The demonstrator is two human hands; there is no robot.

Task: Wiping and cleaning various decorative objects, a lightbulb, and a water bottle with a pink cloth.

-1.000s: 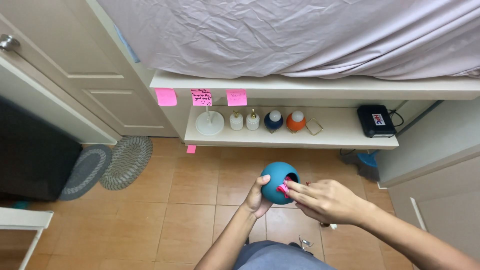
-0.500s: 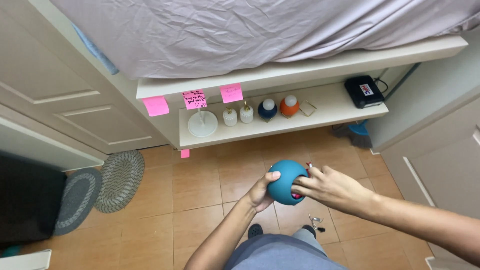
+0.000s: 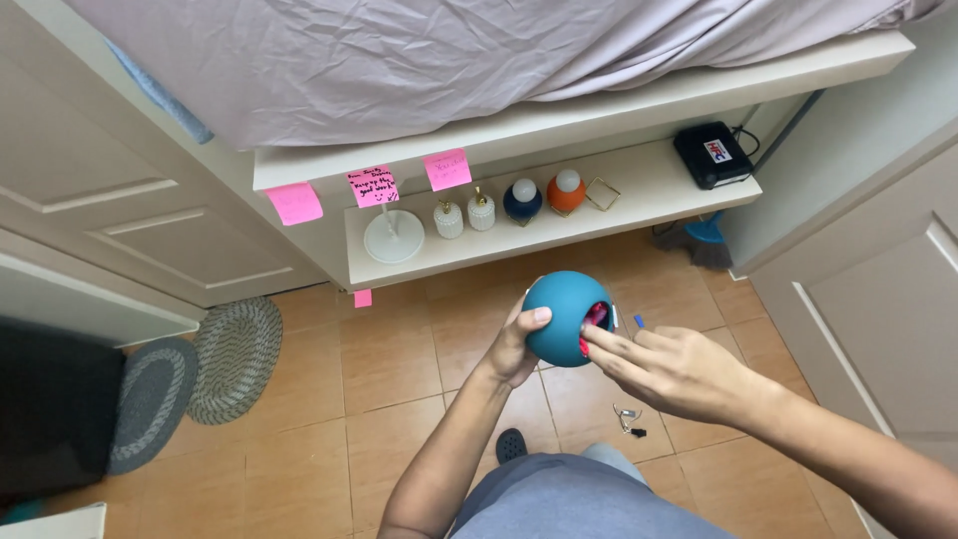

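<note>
- The teal ball (image 3: 567, 317) sits in mid-air above the tiled floor (image 3: 399, 369), cupped from its left side by the left hand (image 3: 516, 344).
- Its pink opening (image 3: 596, 315) faces right, where the right hand (image 3: 671, 367) touches it with 2 extended fingers, grasping nothing.

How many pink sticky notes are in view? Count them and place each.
4. Three on the shelf's front edge: left, middle, right. A small one lies lower, by the floor. Others may be hidden.
</note>
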